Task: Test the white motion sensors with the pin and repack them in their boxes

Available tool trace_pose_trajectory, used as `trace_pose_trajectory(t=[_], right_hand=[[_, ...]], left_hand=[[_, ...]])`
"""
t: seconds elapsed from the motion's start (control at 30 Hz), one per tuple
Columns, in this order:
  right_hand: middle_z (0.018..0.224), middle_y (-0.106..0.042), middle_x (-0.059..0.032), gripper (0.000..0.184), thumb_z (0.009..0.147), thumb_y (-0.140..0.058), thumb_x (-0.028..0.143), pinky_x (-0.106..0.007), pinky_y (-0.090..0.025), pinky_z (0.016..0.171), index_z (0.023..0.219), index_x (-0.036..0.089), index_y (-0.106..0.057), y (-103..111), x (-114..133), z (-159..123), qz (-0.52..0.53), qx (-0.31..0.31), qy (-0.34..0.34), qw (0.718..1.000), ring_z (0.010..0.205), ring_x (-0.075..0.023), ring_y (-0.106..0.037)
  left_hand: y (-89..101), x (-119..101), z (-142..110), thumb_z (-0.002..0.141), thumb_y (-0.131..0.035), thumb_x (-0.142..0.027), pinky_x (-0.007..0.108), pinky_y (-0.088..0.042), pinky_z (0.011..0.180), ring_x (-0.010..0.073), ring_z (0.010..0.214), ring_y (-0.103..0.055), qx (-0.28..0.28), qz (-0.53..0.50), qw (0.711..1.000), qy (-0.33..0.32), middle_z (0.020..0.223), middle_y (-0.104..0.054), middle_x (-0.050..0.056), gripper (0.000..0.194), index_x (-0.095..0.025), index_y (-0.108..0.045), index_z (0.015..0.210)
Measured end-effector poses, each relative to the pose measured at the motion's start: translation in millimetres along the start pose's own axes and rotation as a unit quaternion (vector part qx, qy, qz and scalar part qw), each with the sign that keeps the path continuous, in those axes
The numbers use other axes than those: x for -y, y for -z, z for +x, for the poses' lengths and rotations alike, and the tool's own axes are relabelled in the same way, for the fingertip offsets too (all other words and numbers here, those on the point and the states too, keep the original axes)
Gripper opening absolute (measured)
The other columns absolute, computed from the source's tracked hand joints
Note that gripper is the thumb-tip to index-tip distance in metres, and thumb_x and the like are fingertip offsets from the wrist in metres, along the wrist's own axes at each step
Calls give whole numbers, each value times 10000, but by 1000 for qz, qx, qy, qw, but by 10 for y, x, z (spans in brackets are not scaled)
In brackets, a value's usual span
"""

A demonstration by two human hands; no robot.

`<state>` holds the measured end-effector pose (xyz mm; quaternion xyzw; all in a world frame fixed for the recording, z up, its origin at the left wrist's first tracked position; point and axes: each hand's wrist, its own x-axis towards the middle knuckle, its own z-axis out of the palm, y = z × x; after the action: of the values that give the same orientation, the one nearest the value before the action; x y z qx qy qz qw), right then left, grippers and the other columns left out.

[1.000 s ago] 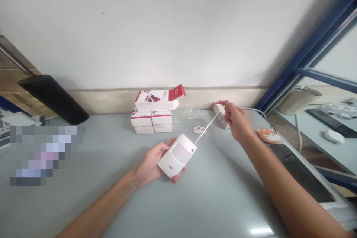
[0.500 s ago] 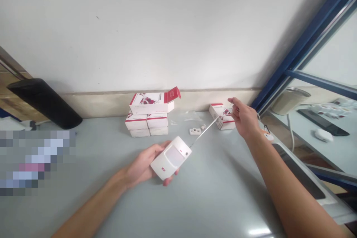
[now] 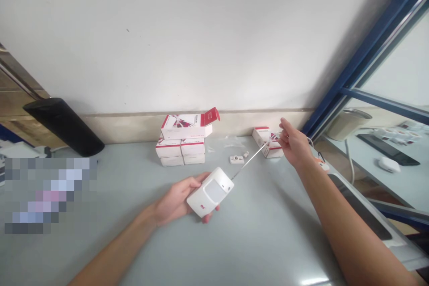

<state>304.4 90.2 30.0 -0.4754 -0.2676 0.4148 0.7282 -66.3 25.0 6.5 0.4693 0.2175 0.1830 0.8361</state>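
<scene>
A white motion detector (image 3: 211, 193) with a pale window and a small red mark rests tilted in my left hand (image 3: 177, 199), whose fingers wrap round its back. From its top corner a thin metal telescopic antenna (image 3: 250, 161) runs out, long and slanting up to the right. My right hand (image 3: 294, 143) pinches the antenna near its far end; the exact fingertip contact is hard to make out. Just beyond the detector, a small white bracket (image 3: 237, 159) and a smaller white piece (image 3: 246, 154) lie on the table.
Several red-and-white boxes (image 3: 181, 151) are stacked by the wall, the top one with its flap up. Another box (image 3: 264, 136) lies behind my right hand. A black object (image 3: 65, 126) leans at the left. A dark-panelled device (image 3: 358, 205) and a blue frame (image 3: 335, 85) stand right.
The view has shifted slightly, so most things sit a little to the right. My hands keep the same hold on the detector and the antenna, which looks equally long.
</scene>
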Motion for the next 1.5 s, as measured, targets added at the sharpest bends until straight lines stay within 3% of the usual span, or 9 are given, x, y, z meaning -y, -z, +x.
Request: trace_pose_trajectory(t=[0.33, 0.67, 1.0, 1.27, 1.5], right_hand=[[581, -228, 117, 654, 657, -959, 575, -171, -291, 395, 638, 222, -409, -9, -43, 25, 27, 62, 6, 998, 501, -54, -218], [648, -340, 81, 477, 653, -978, 530, -156, -348, 415, 818, 221, -654, 9, -45, 7, 46, 78, -16, 996, 530, -55, -318], [788, -543, 61, 483, 655, -968, 529, -170, -418, 456, 906, 240, -674, -18, 13, -19, 47, 120, -38, 991, 554, -52, -398], [718, -506, 69, 563, 613, -967, 602, -211, -409, 430, 786, 234, -578, -5, 19, 19, 30, 98, -21, 994, 522, -63, -407], [815, -538, 57, 473, 652, -975, 533, -189, -468, 469, 821, 240, -643, 55, 70, 25, 39, 125, -21, 991, 568, -59, -415]], left_hand=[[14, 8, 5, 1009, -323, -313, 407, -475, 753, 268, 763, -688, 2, -4, 1000, 3, 1041, -723, 134, 445, -174, -512, 1387], [-7, 2, -8, 1011, -317, -314, 412, -478, 747, 268, 754, -684, -6, -6, 1000, 0, 1024, -721, 136, 475, -164, -498, 1425], [37, 35, 3, 1007, -310, -336, 415, -458, 760, 274, 751, -686, -2, -4, 1000, 11, 1010, -731, 145, 461, -174, -501, 1393], [6, 11, 4, 991, -334, -339, 405, -458, 744, 271, 734, -684, -2, -4, 1000, 9, 987, -733, 141, 448, -168, -492, 1373], [-5, 5, 3, 1003, -329, -336, 404, -466, 744, 273, 748, -688, -5, -4, 1000, 7, 996, -728, 139, 440, -164, -498, 1371]])
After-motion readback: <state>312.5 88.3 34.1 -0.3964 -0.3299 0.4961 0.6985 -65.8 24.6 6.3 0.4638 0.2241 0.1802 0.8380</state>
